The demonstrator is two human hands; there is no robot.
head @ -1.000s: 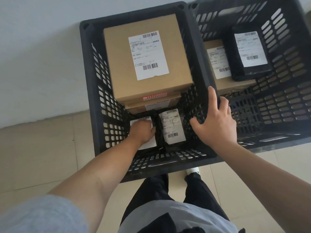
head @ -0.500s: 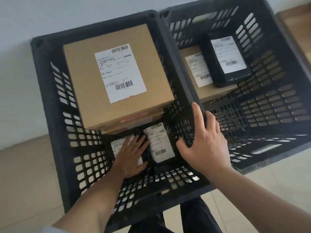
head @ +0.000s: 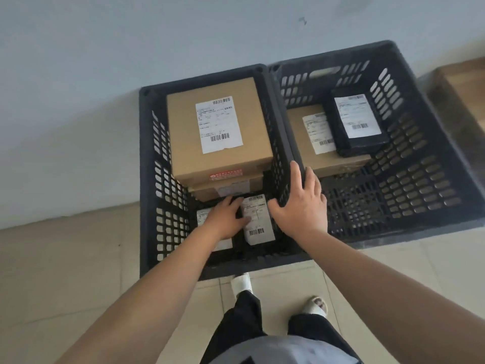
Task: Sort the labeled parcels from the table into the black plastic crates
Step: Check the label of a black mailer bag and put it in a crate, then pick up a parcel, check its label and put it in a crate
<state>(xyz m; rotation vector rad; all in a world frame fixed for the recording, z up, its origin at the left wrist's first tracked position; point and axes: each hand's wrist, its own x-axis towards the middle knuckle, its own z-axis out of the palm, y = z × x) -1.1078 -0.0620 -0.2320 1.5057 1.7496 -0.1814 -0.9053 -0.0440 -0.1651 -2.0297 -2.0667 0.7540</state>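
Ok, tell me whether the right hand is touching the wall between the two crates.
Touching. The head view shows the right hand with its fingers laid over the top edge of the dividing crate wall, no gap visible.

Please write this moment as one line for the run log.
left hand: flat on small black parcel, left crate | right hand: on shared crate wall | right crate: untouched

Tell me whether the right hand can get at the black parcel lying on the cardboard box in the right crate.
Probably yes. The right hand rests on the rim between the crates, holding nothing, and the black parcel lies uncovered on top of the cardboard box in the open right crate.
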